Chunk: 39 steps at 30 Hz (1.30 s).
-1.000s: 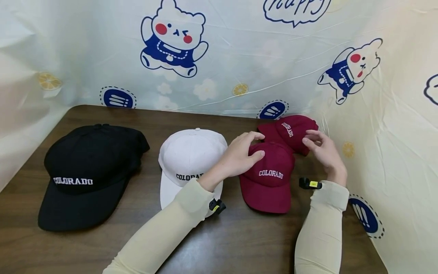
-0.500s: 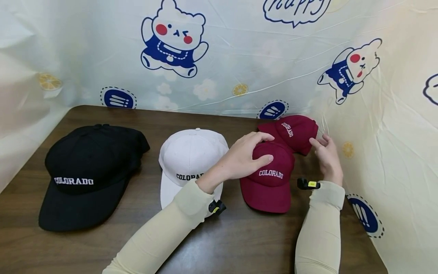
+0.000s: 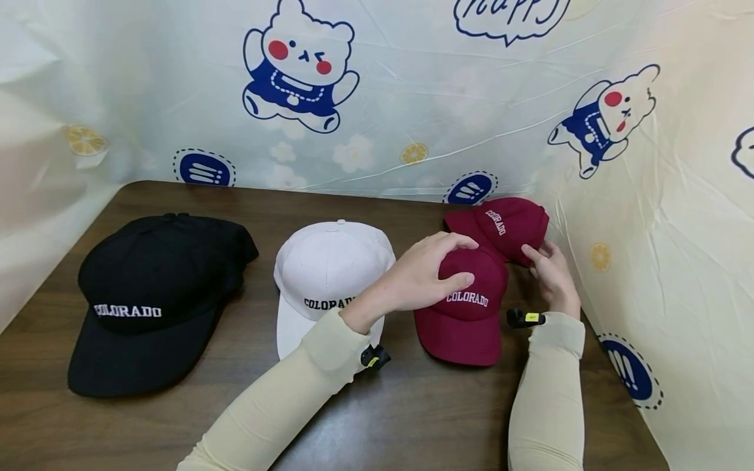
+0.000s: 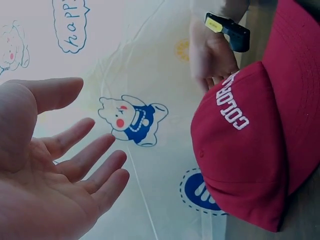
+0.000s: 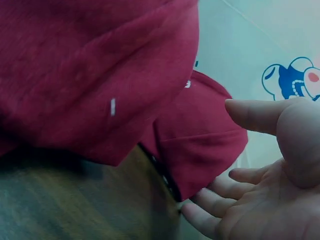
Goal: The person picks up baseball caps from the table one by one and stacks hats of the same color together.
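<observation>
In the head view, two maroon caps lettered COLORADO sit at the right: a front cap (image 3: pixel 459 340) with its brim towards me and a rear cap (image 3: pixel 521 222) turned sideways behind it. My left hand (image 3: pixel 421 273) hovers at the front cap's left side, hiding part of its crown. The left wrist view shows that hand's thumb and fingers (image 4: pixel 82 162) spread around nothing. My right hand (image 3: pixel 554 278) is at the rear cap's right edge. Its thumb is extended and its fingers (image 5: pixel 215 200) reach beside the cap's lower edge; contact is unclear.
A white cap (image 3: pixel 330 261) stands left of the maroon ones, partly behind my left forearm. Farther left sits a larger black cap (image 3: pixel 156 268). All rest on a brown wooden table (image 3: pixel 424 418), with a printed cloth (image 3: pixel 400 98) behind and along the right side.
My right hand lowered from the rear cap's right side, then shifted left towards its lower edge. My left hand moved slightly right over the front cap. The caps stay in place.
</observation>
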Each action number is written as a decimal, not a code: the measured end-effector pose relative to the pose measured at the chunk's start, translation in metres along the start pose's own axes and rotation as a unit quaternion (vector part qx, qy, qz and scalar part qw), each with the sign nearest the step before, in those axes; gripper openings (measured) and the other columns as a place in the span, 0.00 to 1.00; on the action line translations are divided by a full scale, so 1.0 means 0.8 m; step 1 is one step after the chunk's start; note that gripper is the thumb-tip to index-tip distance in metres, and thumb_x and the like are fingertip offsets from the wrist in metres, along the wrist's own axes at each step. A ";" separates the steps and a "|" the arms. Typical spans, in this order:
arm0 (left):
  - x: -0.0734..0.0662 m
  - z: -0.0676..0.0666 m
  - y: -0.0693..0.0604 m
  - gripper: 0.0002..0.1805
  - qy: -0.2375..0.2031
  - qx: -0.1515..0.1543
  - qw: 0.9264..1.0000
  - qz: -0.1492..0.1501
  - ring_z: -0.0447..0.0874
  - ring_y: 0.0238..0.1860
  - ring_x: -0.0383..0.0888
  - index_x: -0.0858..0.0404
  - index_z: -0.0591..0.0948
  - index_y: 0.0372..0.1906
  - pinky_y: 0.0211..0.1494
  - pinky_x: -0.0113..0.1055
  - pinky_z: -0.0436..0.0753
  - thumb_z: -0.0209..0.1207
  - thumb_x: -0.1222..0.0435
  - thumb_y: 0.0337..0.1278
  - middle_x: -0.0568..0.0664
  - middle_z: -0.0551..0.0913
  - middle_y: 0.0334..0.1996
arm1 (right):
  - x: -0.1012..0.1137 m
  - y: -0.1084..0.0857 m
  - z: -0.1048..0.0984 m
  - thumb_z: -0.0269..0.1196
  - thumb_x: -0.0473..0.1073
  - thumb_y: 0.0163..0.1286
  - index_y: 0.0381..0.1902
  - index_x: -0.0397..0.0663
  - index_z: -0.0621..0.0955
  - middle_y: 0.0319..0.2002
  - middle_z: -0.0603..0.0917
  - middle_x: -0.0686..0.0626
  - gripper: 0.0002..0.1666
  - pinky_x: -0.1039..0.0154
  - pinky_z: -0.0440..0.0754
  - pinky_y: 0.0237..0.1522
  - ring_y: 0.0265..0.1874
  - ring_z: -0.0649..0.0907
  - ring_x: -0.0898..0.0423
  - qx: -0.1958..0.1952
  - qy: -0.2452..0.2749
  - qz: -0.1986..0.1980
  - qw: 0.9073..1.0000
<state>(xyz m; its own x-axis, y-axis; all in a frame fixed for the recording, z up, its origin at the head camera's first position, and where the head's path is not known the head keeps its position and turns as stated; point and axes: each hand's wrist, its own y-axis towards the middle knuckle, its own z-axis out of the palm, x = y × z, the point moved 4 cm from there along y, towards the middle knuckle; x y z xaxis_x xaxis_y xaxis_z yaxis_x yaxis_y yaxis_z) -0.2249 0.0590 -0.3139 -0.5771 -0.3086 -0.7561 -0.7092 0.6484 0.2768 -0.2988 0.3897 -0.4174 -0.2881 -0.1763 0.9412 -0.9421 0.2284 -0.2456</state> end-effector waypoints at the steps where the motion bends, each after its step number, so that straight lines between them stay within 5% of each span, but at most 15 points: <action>1: 0.000 0.001 0.000 0.27 0.001 0.001 1.000 0.001 0.71 0.73 0.46 0.59 0.74 0.73 0.77 0.43 0.70 0.63 0.58 0.74 0.49 0.77 0.70 | -0.002 0.001 0.000 0.55 0.50 0.84 0.87 0.48 0.37 0.86 0.46 0.40 0.52 0.49 0.52 0.83 0.83 0.56 0.49 0.001 0.004 0.003 1.000; 7: -0.001 0.004 0.001 0.26 0.002 0.006 1.000 0.006 0.72 0.73 0.46 0.59 0.75 0.72 0.77 0.40 0.69 0.63 0.59 0.75 0.48 0.78 0.69 | -0.010 0.002 -0.003 0.59 0.52 0.82 0.87 0.45 0.39 0.82 0.58 0.42 0.54 0.57 0.60 0.80 0.71 0.72 0.54 0.012 0.036 0.025 0.999; 12: -0.001 0.003 0.002 0.26 0.000 0.001 1.000 0.010 0.73 0.72 0.46 0.60 0.75 0.72 0.76 0.40 0.70 0.63 0.59 0.75 0.49 0.78 0.69 | -0.012 -0.002 -0.003 0.65 0.56 0.78 0.85 0.45 0.56 0.58 0.77 0.57 0.49 0.67 0.73 0.71 0.53 0.79 0.65 0.031 0.030 0.030 0.999; 17: 0.001 0.003 0.001 0.25 0.000 0.004 1.000 0.007 0.72 0.72 0.46 0.61 0.75 0.72 0.77 0.41 0.70 0.62 0.59 0.75 0.49 0.78 0.70 | -0.011 -0.004 0.000 0.68 0.56 0.76 0.65 0.55 0.72 0.51 0.78 0.61 0.27 0.72 0.80 0.59 0.51 0.79 0.65 0.033 0.055 0.020 0.998; 20: 0.002 0.004 0.000 0.25 -0.006 0.006 1.000 0.001 0.73 0.73 0.48 0.61 0.75 0.72 0.76 0.41 0.70 0.62 0.60 0.76 0.49 0.78 0.70 | -0.002 -0.009 0.006 0.67 0.55 0.77 0.71 0.53 0.69 0.52 0.78 0.60 0.33 0.70 0.80 0.56 0.51 0.79 0.63 0.040 0.066 0.013 0.997; 24: 0.004 0.004 0.001 0.25 -0.009 0.003 1.000 0.000 0.73 0.72 0.50 0.61 0.76 0.71 0.76 0.41 0.71 0.62 0.60 0.76 0.50 0.78 0.70 | 0.010 -0.013 0.012 0.68 0.51 0.77 0.72 0.47 0.69 0.41 0.82 0.59 0.33 0.70 0.79 0.38 0.33 0.80 0.62 0.034 0.058 0.001 0.998; 28: 0.005 0.003 0.001 0.24 -0.008 -0.002 1.000 0.002 0.74 0.72 0.50 0.61 0.76 0.71 0.76 0.40 0.71 0.62 0.60 0.75 0.50 0.78 0.69 | 0.004 -0.004 0.011 0.69 0.49 0.76 0.50 0.50 0.78 0.24 0.80 0.59 0.14 0.70 0.71 0.24 0.18 0.72 0.62 0.024 0.062 -0.010 0.998; 34: 0.007 0.003 0.002 0.24 -0.006 -0.004 1.000 0.002 0.75 0.71 0.51 0.61 0.76 0.70 0.75 0.40 0.71 0.62 0.61 0.76 0.50 0.79 0.69 | 0.002 -0.002 0.007 0.70 0.50 0.75 0.47 0.53 0.81 0.19 0.77 0.60 0.11 0.68 0.64 0.17 0.12 0.67 0.64 -0.029 0.055 -0.020 0.998; 39: 0.007 0.001 0.001 0.24 -0.006 -0.011 1.000 0.003 0.77 0.70 0.52 0.61 0.76 0.70 0.74 0.41 0.73 0.63 0.61 0.75 0.50 0.79 0.68 | 0.022 -0.013 0.001 0.71 0.46 0.74 0.61 0.46 0.84 0.35 0.85 0.61 0.21 0.73 0.79 0.34 0.32 0.80 0.66 -0.108 0.104 -0.059 0.987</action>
<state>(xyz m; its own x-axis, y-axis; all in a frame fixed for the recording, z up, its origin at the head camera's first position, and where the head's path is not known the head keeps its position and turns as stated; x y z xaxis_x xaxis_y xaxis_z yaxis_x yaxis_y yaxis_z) -0.2288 0.0586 -0.3185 -0.5759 -0.2961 -0.7620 -0.7153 0.6339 0.2943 -0.2946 0.3837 -0.3983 -0.1150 -0.0191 0.9932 -0.9020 0.4208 -0.0964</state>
